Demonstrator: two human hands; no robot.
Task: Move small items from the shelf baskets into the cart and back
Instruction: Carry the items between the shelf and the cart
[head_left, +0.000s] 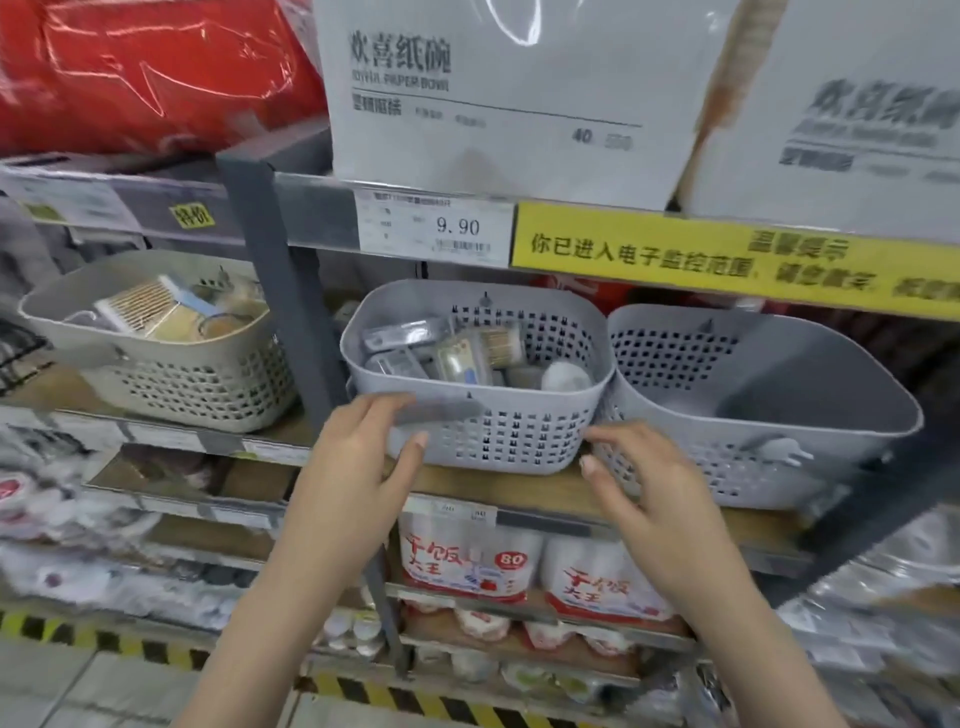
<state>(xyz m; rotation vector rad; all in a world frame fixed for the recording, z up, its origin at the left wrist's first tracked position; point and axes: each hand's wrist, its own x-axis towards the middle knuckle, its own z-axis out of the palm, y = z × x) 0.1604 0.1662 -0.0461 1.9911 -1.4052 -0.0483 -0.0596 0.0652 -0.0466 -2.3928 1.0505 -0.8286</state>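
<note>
- Three perforated plastic baskets stand in a row on the wooden shelf (519, 488): a beige basket (171, 384) at the left, a middle grey basket (498, 436) and a right grey basket (769, 467).
- Middle grey basket: holds small packaged items (441, 353), among them flat clear packs, what looks like a box of toothpicks and a white rounded piece at the right; the print on them is too blurred to read.
- Right grey basket: touches the middle one side by side; nothing shows inside the part of it in view.
- Beige basket: stands beyond a dark grey upright post (280, 291) and holds light wooden-coloured packs.
- Left hand (358, 467): fingers loosely extended, fingertips lying on the front left rim of the middle grey basket, thumb against its front wall; it grips nothing.
- Right hand (649, 483): fingers spread and relaxed, holding nothing, just at the front right corner of the middle grey basket where the two grey baskets meet; whether it touches cannot be told.
- Above: a shelf edge carries a white price tag (434, 228) reading 9.90 and a yellow notice strip (727, 260); white cartons (493, 93) stand on top.
- Below: red-and-white packs (467, 561) fill the lower shelf.
- No cart appears in this view.
</note>
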